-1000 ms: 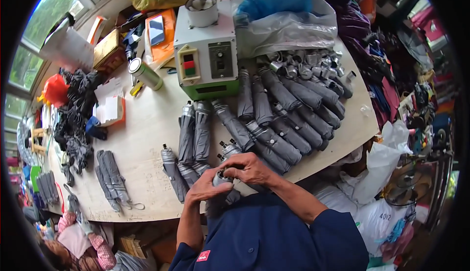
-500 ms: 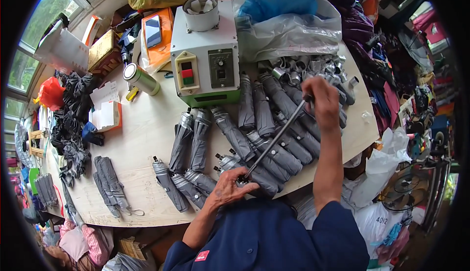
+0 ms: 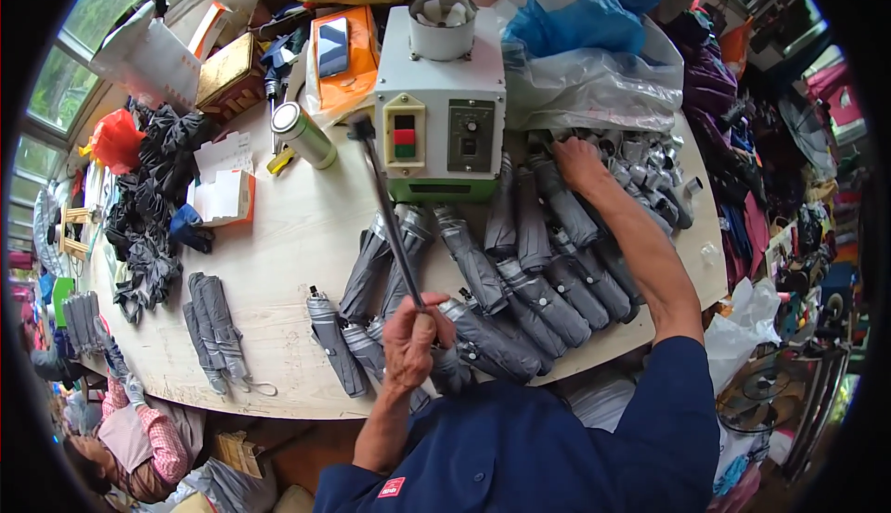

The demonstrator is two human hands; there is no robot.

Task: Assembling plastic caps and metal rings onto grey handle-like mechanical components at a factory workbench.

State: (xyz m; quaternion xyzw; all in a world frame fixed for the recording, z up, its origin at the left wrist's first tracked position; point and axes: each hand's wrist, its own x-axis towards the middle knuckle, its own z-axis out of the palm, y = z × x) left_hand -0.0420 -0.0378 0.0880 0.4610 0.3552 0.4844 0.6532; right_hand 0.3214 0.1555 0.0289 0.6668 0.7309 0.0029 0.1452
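Observation:
My left hand (image 3: pixel 415 339) is closed around a folding umbrella near the front edge of the table. Its thin metal shaft (image 3: pixel 390 221) is drawn out and slants up and left, with a dark knob at its tip. Grey cloth, apparently the umbrella's folded canopy, shows below that hand. My right hand (image 3: pixel 580 165) reaches to the far side, at the left end of a heap of silver cup-shaped parts (image 3: pixel 640 156). Its fingers are bent in, and what they grip is hidden. Between my arms lie several folded grey umbrellas (image 3: pixel 548 304).
A white and green machine (image 3: pixel 441 96) with a round metal bowl on top stands behind the umbrellas. Left of it are a flask (image 3: pixel 304 135) and an opened carton (image 3: pixel 223 196). Black cloth (image 3: pixel 148 207) is heaped farther left. A person (image 3: pixel 139 429) sits at lower left.
My right hand has let go of the shaft's knob end and moved to the silver parts. My left hand has swung the shaft from pointing up right to up left.

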